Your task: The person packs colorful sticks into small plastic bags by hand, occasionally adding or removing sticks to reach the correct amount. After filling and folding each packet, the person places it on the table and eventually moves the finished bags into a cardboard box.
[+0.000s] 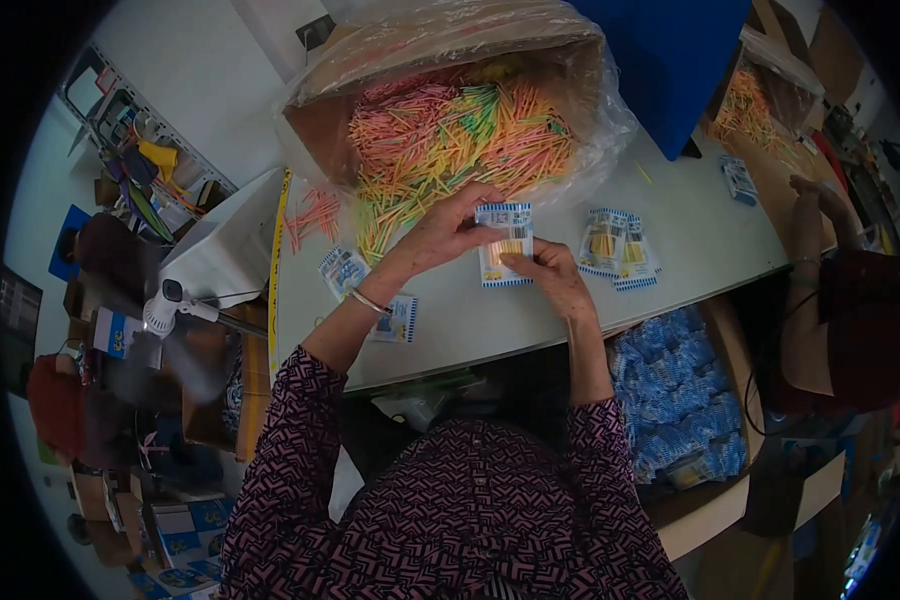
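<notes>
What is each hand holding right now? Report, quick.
Left hand: closed on the small packet, top edge.
Right hand: closed on the same packet, lower edge.

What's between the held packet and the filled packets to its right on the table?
Nothing visible. The left hand and right hand both grip the packet; only bare table lies between it and the filled packets.

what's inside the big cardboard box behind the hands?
The cardboard box holds a clear plastic liner and a heap of thin coloured sticks: pink, yellow, green, orange. The heap hides the box bottom, and the left hand, holding a packet, covers its near edge.
</notes>
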Demonstrator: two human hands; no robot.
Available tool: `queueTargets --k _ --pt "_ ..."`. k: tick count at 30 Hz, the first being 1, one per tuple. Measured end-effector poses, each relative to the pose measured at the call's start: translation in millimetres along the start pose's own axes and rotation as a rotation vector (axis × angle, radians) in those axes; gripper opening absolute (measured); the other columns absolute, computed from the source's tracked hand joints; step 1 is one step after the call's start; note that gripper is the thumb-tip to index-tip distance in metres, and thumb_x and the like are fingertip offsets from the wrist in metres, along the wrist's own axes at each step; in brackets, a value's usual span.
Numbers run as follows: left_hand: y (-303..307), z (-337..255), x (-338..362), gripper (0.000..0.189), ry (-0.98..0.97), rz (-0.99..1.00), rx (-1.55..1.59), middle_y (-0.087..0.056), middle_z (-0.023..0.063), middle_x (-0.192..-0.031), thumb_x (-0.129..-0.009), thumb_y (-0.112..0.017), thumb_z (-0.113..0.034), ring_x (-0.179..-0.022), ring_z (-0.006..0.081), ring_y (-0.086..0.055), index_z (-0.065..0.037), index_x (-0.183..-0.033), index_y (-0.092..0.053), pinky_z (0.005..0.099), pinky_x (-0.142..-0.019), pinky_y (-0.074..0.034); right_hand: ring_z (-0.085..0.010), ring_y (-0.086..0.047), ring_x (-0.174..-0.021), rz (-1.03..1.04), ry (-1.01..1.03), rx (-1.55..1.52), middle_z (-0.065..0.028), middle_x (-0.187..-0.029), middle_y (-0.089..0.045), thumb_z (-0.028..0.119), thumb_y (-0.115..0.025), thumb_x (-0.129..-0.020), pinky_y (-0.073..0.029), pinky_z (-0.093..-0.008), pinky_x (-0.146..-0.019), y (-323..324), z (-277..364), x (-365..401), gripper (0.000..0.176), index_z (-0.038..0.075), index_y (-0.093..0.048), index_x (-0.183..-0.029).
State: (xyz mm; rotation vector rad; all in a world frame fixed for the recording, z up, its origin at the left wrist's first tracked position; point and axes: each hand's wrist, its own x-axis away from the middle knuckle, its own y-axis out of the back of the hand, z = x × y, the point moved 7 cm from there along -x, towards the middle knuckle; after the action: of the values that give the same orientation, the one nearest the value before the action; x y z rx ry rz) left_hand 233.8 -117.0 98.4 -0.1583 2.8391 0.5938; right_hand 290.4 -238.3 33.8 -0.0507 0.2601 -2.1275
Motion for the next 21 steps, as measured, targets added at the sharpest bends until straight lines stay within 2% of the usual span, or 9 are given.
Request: queueTargets --k 2,7,11,14,16,17,19,21 --pt "-2.6 5.3 1.5 0.037 0.055 0.038 0.08 -0.058 0.0073 -0.096 -0.082 -0.062 -0.002 -0.087 0.0117 -0.057 -0.001 -0.114 -0.043 0.025 -0.075 -0.046 -0.0051 -0.054 -0.075 -0.001 0.013 0.014 -0.0011 -0.087 -0.064 0.012 -0.063 -0.084 -0.045 -0.02 -0.07 3.1 1.6 1.4 0.025 0.0 -0.064 -0.105" --pt "-6.8 12.4 0.8 0.043 0.119 0.073 -0.006 -0.057 0.0082 -0.096 -0.082 -0.061 -0.001 -0.09 0.0113 -0.057 -0.001 -0.118 -0.038 0.0241 -0.076 -0.046 -0.0053 -0.055 -0.075 -0.018 0.011 0.014 -0.0015 -0.088 -0.065 0.012 -0.063 -0.084 -0.045 -0.0199 -0.069 6.2 5.0 2.5 0.024 -0.001 -0.064 -0.105" --pt "-7.1 -12.3 -2.1 0.042 0.034 0.032 0.07 -0.057 0.0063 -0.09 -0.082 -0.061 -0.001 -0.088 0.0097 -0.055 -0.001 -0.118 -0.039 0.023 -0.076 -0.045 -0.0052 -0.055 -0.076 -0.006 0.012 0.031 -0.0016 -0.087 -0.065 0.013 -0.062 -0.084 -0.045 -0.0197 -0.069 11.7 7.3 3.8 0.024 -0.001 -0.064 -0.103" --pt "3.9 -23.3 -5.1 0.032 -0.046 -0.031 0.083 -0.058 0.0057 -0.089 -0.083 -0.062 -0.005 -0.085 0.0075 -0.054 0.001 -0.111 -0.047 0.0222 -0.075 -0.044 -0.0047 -0.054 -0.077 0.006 -0.011 0.078 -0.0014 -0.088 -0.065 0.013 -0.064 -0.084 -0.043 -0.0194 -0.071 13.4 11.1 5.6 0.024 -0.002 -0.064 -0.103" --pt "3.1 -14.7 -6.0 0.021 0.033 0.02 -0.051 -0.059 0.004 -0.087 -0.085 -0.062 -0.012 -0.081 0.0061 -0.053 0.003 -0.099 -0.056 0.0218 -0.073 -0.045 -0.0044 -0.053 -0.076 0.075 -0.021 0.105 -0.001 -0.086 -0.065 0.014 -0.064 -0.084 -0.043 -0.0195 -0.071 8.2 13.7 7.9 0.023 -0.002 -0.065 -0.101" --pt "2.8 -17.4 -4.5 0.021 0.032 0.021 -0.052 -0.059 0.004 -0.087 -0.085 -0.062 -0.012 -0.081 0.0061 -0.053 0.003 -0.099 -0.056 0.0218 -0.073 -0.045 -0.0044 -0.053 -0.076 0.074 -0.019 0.105 -0.001 -0.086 -0.065 0.014 -0.064 -0.084 -0.043 -0.0195 -0.071 8.5 12.9 7.8 0.023 -0.002 -0.065 -0.101" --pt "4.6 -12.4 0.4 0.02 0.201 -0.048 0.163 -0.06 0.0007 -0.082 -0.086 -0.061 -0.017 -0.077 0.0061 -0.054 0.003 -0.088 -0.062 0.0222 -0.069 -0.045 -0.0042 -0.053 -0.075 0.101 -0.054 0.105 -0.0008 -0.085 -0.065 0.014 -0.064 -0.084 -0.043 -0.0195 -0.07 7.4 7.9 8.0 0.023 -0.002 -0.066 -0.1" --pt "5.2 -8.7 -0.7 0.018 0.208 -0.049 0.138 -0.059 -0.0001 -0.079 -0.086 -0.06 -0.015 -0.074 0.0062 -0.054 0.002 -0.089 -0.063 0.0222 -0.068 -0.045 -0.0041 -0.053 -0.075 0.106 -0.049 0.15 -0.0008 -0.085 -0.065 0.014 -0.064 -0.084 -0.043 -0.0196 -0.07 9.0 7.4 8.5 0.023 -0.002 -0.065 -0.1"
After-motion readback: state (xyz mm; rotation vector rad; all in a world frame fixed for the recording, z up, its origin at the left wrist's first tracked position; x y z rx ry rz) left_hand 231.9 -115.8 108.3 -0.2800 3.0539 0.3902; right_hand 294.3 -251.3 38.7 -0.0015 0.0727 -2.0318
